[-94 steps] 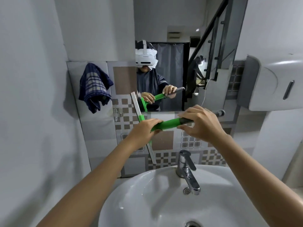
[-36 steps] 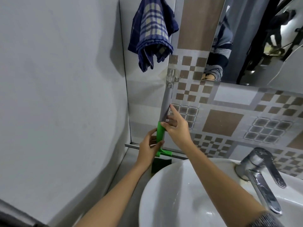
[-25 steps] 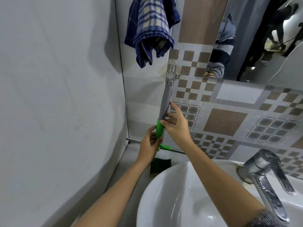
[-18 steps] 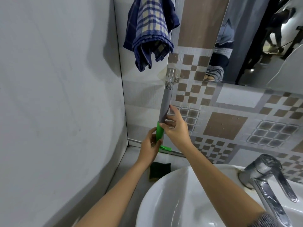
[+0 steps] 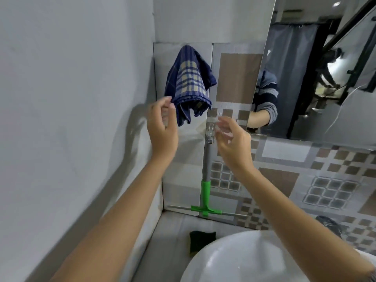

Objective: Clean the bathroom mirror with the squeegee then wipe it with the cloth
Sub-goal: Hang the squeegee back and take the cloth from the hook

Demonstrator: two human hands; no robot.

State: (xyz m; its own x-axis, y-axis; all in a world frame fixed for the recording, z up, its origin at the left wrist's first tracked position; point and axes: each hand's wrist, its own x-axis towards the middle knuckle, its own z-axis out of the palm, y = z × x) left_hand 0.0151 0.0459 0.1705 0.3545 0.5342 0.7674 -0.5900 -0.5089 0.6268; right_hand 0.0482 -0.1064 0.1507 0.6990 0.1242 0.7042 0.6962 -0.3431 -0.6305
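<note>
The squeegee [image 5: 206, 186], grey handle with a green neck and a metal blade, hangs blade-down from a clear wall hook [image 5: 210, 130] on the tiled wall. A blue plaid cloth [image 5: 188, 83] hangs on the wall up and to its left. The mirror [image 5: 317, 68] fills the upper right. My left hand [image 5: 162, 127] is raised with fingers apart, its fingertips close to the cloth's lower left edge. My right hand [image 5: 234, 139] is open just right of the hook, holding nothing.
A white basin [image 5: 254, 259] sits at the bottom right, with the tap [image 5: 329, 224] at its far edge. A dark green sponge [image 5: 201, 240] lies on the ledge beside the basin. A plain grey wall [image 5: 71, 119] closes in on the left.
Both hands have let go of the squeegee, which now hangs from the hook, and have risen. The left hand moved up toward the cloth; the view tilted upward.
</note>
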